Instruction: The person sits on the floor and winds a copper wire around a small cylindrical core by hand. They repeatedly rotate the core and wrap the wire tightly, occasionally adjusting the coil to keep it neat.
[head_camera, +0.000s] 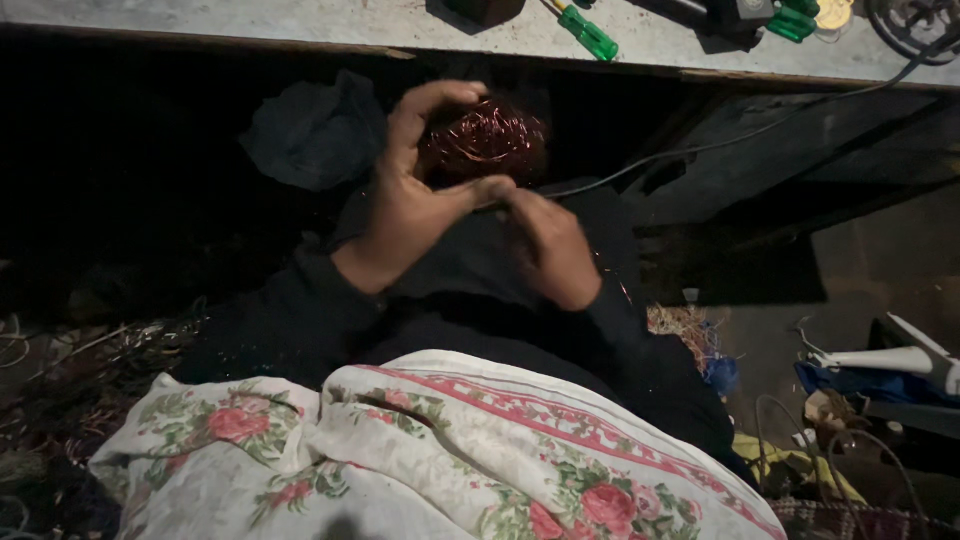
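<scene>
One tangle of copper wire (483, 140) sat in a dark round part held up below the edge of the workbench (300, 25), the left hand (410, 200) cupped around its near side with thumb and fingers spread in a wide curl. Right hand (555, 250) was closed loosely just beside it, fingertips apparently pinching at the wire, though the grip was too dark to confirm. Most wire looked still bundled in place, so little seemed pulled free; green screwdrivers (590, 35) lay on the bench, a floral cloth (450, 450) over the lap.

Green-handled screwdriver (588, 33) on grey bench top (300, 25); dark rag (315, 135) below; floral cloth (450, 460) across lap; scrap wire tangle (60, 370) left; white tool (890, 358) right.
</scene>
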